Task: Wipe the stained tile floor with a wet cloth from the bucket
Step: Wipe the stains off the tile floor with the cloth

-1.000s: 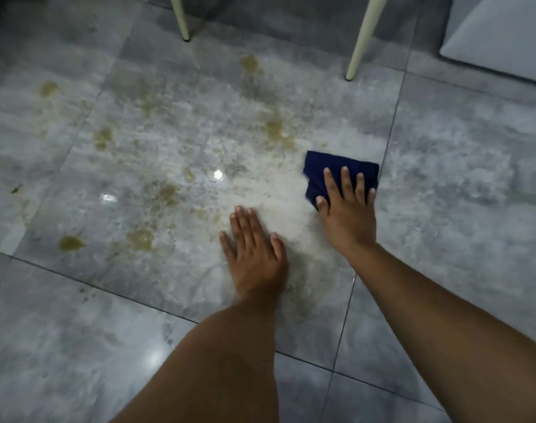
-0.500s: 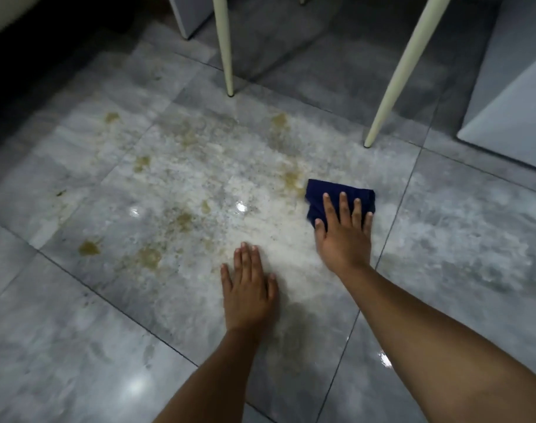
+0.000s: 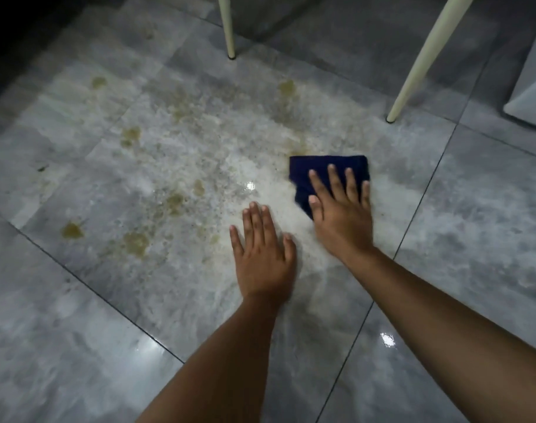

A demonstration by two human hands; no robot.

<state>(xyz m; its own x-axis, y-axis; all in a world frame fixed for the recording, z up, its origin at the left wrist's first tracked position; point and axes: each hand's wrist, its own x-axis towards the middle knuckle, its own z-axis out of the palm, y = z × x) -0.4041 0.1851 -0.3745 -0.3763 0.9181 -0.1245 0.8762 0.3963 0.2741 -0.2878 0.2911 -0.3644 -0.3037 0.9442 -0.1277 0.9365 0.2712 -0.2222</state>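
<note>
A folded dark blue cloth (image 3: 324,166) lies flat on the grey tile floor (image 3: 474,209). My right hand (image 3: 340,215) presses down on the cloth's near half, fingers spread over it. My left hand (image 3: 262,251) rests palm-down on the bare wet tile just left of the cloth, holding nothing. Yellow-brown stains (image 3: 135,242) dot the tile to the left and behind the cloth, one of them (image 3: 286,87) near the chair legs. A pale wet smear surrounds both hands. No bucket is in view.
Two cream chair legs stand behind the stained tile, one (image 3: 227,29) at centre and one slanted (image 3: 425,59) at right. A pale grey block (image 3: 532,96) sits at the far right edge. The upper left corner is dark.
My right hand has pushed the cloth a little farther away, over the stain just beyond it. The view has tilted so more of the chair legs shows. My left hand stays planted.
</note>
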